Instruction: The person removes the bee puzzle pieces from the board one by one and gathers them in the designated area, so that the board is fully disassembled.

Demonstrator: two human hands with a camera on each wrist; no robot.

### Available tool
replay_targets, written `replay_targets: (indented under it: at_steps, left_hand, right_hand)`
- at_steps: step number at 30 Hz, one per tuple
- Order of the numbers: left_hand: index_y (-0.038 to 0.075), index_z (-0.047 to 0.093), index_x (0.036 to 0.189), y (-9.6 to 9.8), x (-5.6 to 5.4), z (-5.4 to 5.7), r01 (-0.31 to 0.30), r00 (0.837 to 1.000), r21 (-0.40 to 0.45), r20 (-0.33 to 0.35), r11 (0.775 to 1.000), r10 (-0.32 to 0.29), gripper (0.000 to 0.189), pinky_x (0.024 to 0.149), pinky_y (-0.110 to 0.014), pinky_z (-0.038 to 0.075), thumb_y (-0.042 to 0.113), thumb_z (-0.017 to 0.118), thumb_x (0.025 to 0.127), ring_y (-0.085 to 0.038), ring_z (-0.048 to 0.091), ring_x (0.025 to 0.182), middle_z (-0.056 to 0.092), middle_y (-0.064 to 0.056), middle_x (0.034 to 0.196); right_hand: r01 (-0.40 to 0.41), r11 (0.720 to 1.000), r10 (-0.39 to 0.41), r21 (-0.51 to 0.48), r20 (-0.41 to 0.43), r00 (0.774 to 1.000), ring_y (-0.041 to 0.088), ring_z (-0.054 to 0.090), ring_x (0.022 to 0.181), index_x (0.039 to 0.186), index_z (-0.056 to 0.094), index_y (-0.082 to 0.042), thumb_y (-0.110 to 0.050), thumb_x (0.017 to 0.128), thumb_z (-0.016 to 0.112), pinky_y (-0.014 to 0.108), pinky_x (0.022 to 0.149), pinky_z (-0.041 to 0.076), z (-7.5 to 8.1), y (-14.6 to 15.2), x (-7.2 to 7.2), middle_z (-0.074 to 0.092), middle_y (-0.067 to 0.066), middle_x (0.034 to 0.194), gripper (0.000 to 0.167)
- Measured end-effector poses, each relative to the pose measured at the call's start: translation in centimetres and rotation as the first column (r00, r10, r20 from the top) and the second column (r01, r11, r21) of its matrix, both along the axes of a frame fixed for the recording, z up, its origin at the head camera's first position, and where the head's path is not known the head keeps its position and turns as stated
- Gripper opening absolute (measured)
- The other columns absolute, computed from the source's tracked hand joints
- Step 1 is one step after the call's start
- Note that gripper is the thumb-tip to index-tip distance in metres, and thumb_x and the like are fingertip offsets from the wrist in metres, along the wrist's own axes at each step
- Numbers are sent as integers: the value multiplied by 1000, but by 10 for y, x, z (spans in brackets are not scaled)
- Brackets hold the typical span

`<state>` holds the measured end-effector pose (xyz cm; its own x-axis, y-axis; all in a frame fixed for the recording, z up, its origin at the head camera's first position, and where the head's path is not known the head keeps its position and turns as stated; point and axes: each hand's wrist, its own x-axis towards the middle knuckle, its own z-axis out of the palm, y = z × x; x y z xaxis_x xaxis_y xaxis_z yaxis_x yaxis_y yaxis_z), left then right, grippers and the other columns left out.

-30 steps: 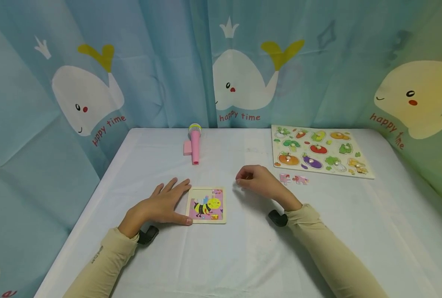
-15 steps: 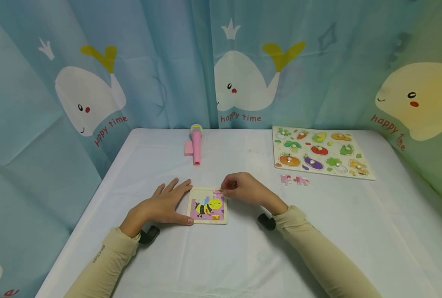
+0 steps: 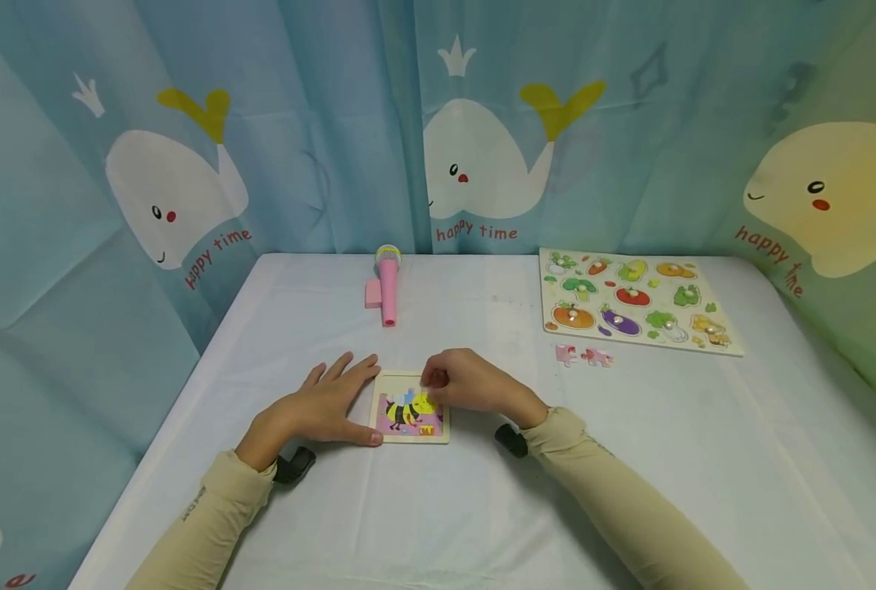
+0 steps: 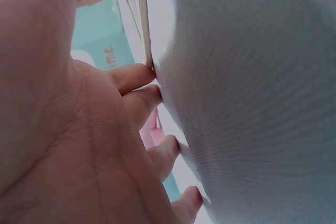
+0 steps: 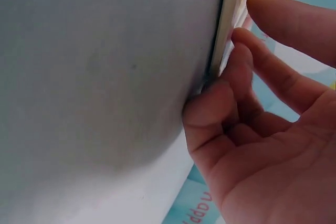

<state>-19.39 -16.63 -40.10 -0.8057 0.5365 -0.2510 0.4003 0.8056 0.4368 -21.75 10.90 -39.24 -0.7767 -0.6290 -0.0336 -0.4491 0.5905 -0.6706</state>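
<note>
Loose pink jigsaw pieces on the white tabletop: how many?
2: the left pink jigsaw piece and the right pink piece, side by side in front of the cream rectangular vegetable board. The right hand may hide more.

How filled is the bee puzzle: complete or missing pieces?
Incomplete: bare wood shows at the upper left of the bee puzzle, inside its rim. The right hand covers the upper right corner, so I cannot tell there.

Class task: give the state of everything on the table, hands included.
Bee jigsaw: incomplete, upper left bare.
Two jigsaw pieces: loose.
Vegetable peg puzzle: flat, filled.
Pink toy microphone: lying down.
Pink block: beside the microphone.
Left hand: spread, touching the jigsaw.
Right hand: over the jigsaw, grip unclear.
</note>
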Motion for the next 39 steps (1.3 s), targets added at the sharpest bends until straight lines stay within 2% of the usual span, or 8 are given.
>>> replay_targets:
  at_steps: [7, 13, 21, 26, 34, 39]
  left_hand:
    - [5, 30, 167, 1, 0, 1, -2, 1000, -5, 1, 1000, 2, 111, 125, -70, 3, 58, 85, 86, -44, 5, 162, 19, -13, 177]
    - [4, 31, 167, 2, 1, 2, 2, 1000, -1, 3, 1000, -2, 111, 125, -70, 3, 58, 84, 86, -44, 6, 162, 20, -14, 177]
    - [4, 30, 167, 1, 2, 0, 8, 1000, -3, 1, 1000, -8, 111, 125, -70, 4, 58, 84, 86, -45, 6, 162, 20, -14, 177]
    - [4, 31, 167, 1, 2, 1, 7, 1000, 0, -3, 1000, -7, 111, 125, -70, 4, 58, 85, 86, -44, 5, 162, 19, -14, 177]
    - [3, 30, 167, 1, 2, 2, 9, 1000, 14, 3, 1000, -9, 111, 124, -70, 4, 57, 84, 87, -44, 5, 162, 20, -14, 177]
    - [4, 31, 167, 0, 2, 2, 10, 1000, 23, -7, 1000, -10, 110, 124, -71, 6, 58, 85, 86, -45, 6, 162, 21, -14, 177]
  right_hand:
    - [7, 999, -7, 51, 1, 1000, 17, 54, 84, 98, 72, -3, 3, 92, 74, 27, 74, 47, 0, -6, 0, 61, 1, 84, 9]
    - [-13, 999, 15, 38, -53, 999, 16, 51, 84, 94, 73, -2, 5, 89, 75, 27, 73, 46, 1, -6, 1, 60, 2, 83, 9]
    - [-3, 1000, 3, -1, -96, 995, 16, 46, 88, 89, 72, -4, 8, 83, 71, 28, 73, 43, -2, -6, 2, 56, 5, 89, 13]
    - [-6, 1000, 5, -7, -130, 991, 16, 48, 85, 87, 72, -3, 10, 86, 71, 28, 73, 44, -2, -6, 3, 59, 4, 84, 13]
    - [121, 992, -122, -49, -39, 992, 17, 55, 82, 104, 68, 0, 7, 93, 69, 30, 73, 48, -2, -8, 3, 62, 4, 88, 12]
    - [122, 987, -127, -105, -37, 991, 15, 54, 77, 100, 71, -1, 4, 94, 66, 29, 69, 47, 3, -3, 3, 62, 2, 83, 9]
